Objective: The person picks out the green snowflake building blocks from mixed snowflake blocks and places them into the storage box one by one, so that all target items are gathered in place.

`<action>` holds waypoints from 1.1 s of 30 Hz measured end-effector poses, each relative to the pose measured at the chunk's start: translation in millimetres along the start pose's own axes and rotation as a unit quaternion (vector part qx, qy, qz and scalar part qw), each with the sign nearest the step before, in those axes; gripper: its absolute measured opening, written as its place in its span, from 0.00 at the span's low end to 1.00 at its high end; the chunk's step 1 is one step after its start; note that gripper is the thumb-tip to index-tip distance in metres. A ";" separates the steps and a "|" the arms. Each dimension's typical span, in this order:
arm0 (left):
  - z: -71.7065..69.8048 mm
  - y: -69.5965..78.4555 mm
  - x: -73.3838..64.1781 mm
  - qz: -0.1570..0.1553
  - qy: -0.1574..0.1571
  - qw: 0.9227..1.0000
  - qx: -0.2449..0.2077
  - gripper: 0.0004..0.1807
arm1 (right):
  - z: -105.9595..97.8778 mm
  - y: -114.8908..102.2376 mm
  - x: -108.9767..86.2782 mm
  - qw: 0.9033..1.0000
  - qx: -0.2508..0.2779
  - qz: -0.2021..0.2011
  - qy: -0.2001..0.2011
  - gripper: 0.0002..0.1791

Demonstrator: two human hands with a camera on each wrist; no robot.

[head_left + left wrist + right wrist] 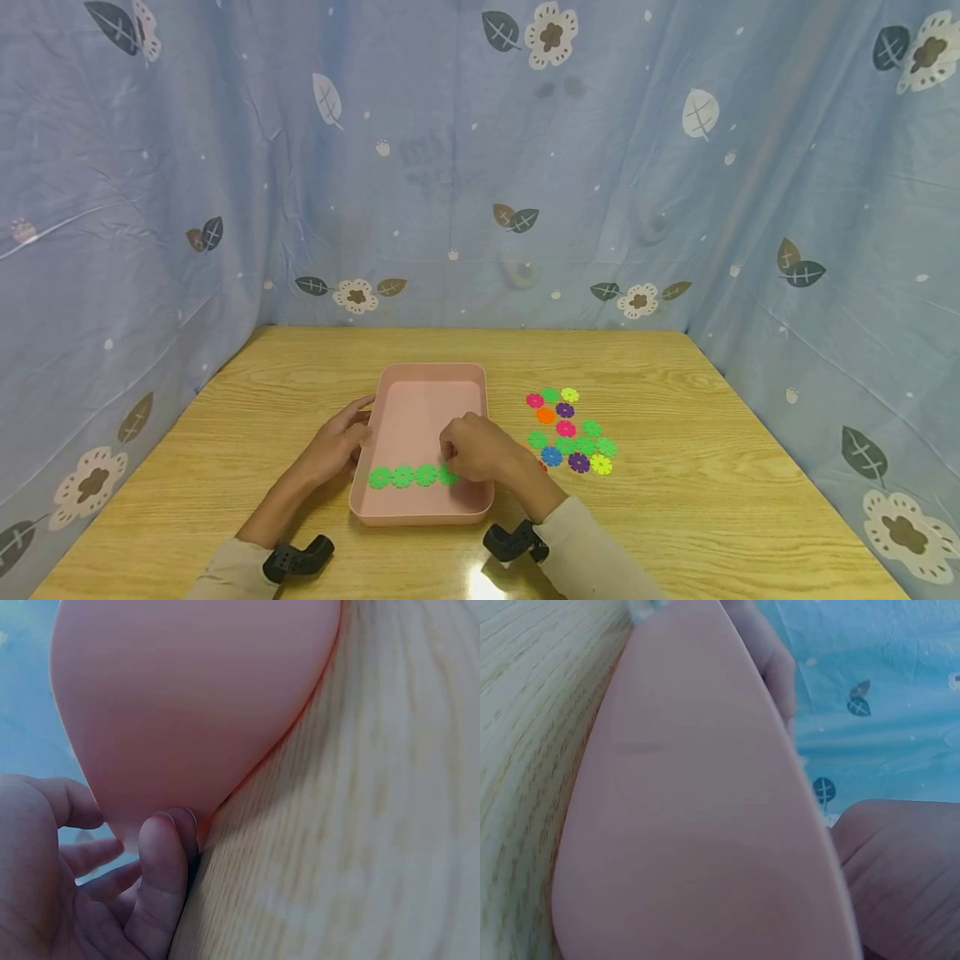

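Note:
A shallow pink tray (427, 417) sits on the table. My left hand (341, 442) grips its left edge; in the left wrist view the fingers (161, 877) are bent against the tray's outer wall. Several green snowflake discs (402, 477) lie in a row across the near end of the tray floor. Over the tray's right side, my right hand (480, 450) reaches in with curled fingers, pinching the rightmost green snowflake disc (447, 474), which it partly covers. The tray wall (690, 787) hides those fingertips in the right wrist view.
Loose snowflake discs in green, pink, yellow, orange, purple and blue lie right of the tray, among them a blue disc (551, 456) and a yellow disc (601, 464). The wooden table (712, 500) ends at a patterned blue curtain (450, 167) behind and at the sides.

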State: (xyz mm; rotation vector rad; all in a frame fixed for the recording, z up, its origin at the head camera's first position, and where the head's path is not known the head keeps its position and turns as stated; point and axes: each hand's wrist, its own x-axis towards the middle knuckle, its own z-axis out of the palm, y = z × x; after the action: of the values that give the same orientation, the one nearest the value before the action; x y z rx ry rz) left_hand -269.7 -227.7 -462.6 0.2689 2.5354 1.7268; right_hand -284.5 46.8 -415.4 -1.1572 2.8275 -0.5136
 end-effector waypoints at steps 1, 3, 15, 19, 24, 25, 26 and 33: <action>0.1 0.0 0.0 0.000 0.000 1.000 0.001 0.33 | -0.4 0.0 -0.1 1.000 0.002 0.000 0.000 0.09; 0.3 0.1 0.1 0.002 0.000 1.000 0.002 0.32 | -1.0 0.6 0.2 1.000 0.005 0.001 -0.002 0.08; 0.7 2.4 -0.7 0.003 0.001 1.000 0.000 0.33 | -1.8 2.8 0.9 1.000 0.027 -0.005 0.005 0.07; 0.9 2.1 -0.5 -0.002 0.003 1.000 -0.001 0.33 | -2.7 3.5 0.9 0.999 0.038 -0.012 0.011 0.09; 1.5 2.4 -0.4 -0.005 0.003 1.000 -0.001 0.33 | -5.7 5.5 -0.2 0.998 0.053 -0.020 0.016 0.08; 1.6 2.6 -0.5 -0.006 0.003 1.000 -0.001 0.33 | -6.8 5.8 -0.6 0.998 0.056 -0.020 0.017 0.08; 1.7 2.8 -0.6 -0.006 0.003 1.000 0.000 0.33 | -7.7 6.1 -0.8 0.998 0.057 -0.022 0.018 0.08; 1.0 3.8 -1.0 -0.004 0.000 1.000 -0.002 0.32 | -13.6 8.1 -2.5 0.995 0.089 -0.034 0.027 0.06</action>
State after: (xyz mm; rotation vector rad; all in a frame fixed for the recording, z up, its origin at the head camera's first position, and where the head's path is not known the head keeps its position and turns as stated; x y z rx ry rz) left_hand -268.1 -225.6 -459.5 0.2581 2.5296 1.7297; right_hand -290.3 57.8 -405.3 -1.2245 2.7267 -0.7942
